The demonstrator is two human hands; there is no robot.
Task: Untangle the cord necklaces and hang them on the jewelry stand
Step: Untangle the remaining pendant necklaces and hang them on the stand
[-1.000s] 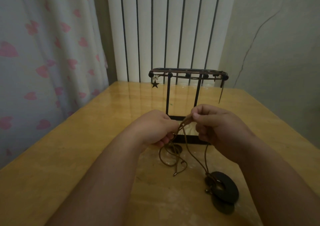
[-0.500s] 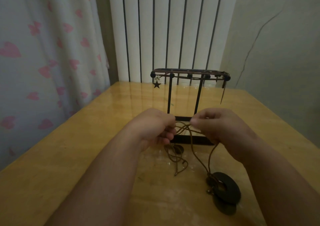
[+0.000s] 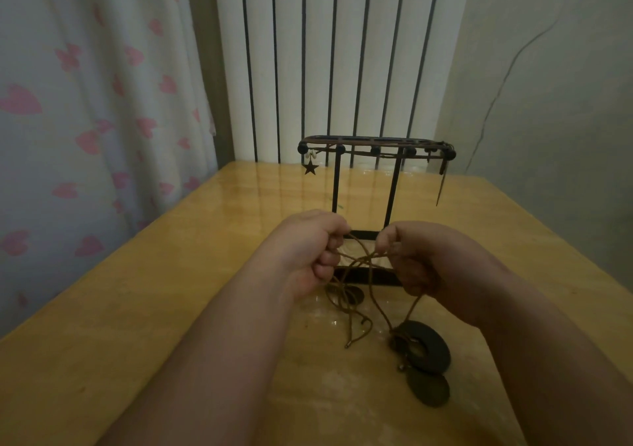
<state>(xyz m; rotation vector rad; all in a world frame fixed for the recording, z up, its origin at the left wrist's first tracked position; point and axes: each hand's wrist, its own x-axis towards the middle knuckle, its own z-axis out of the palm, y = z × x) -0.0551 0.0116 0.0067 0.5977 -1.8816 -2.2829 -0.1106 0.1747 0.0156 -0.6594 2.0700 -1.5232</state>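
Brown cord necklaces (image 3: 360,267) cross in a tangle between my hands, just in front of the black jewelry stand (image 3: 376,158). My left hand (image 3: 310,250) grips cord strands in curled fingers. My right hand (image 3: 421,257) pinches other strands with thumb and fingers. Loose cord ends (image 3: 356,332) trail down onto the table. A black ring pendant (image 3: 428,346) and a dark disc pendant (image 3: 428,389) lie on the table below my right hand. Another dark pendant (image 3: 352,295) lies under the tangle. A star charm (image 3: 310,168) hangs from the stand's left end.
The wooden table (image 3: 171,291) runs back to a white radiator (image 3: 335,51). A curtain with pink hearts (image 3: 85,103) hangs on the left. A cracked grey wall (image 3: 548,86) stands on the right. A thin strand (image 3: 442,188) dangles from the stand's right end.
My hands have drawn slightly apart, and the cords between them now spread into a crossing. The pendants on the table have stayed where they were.
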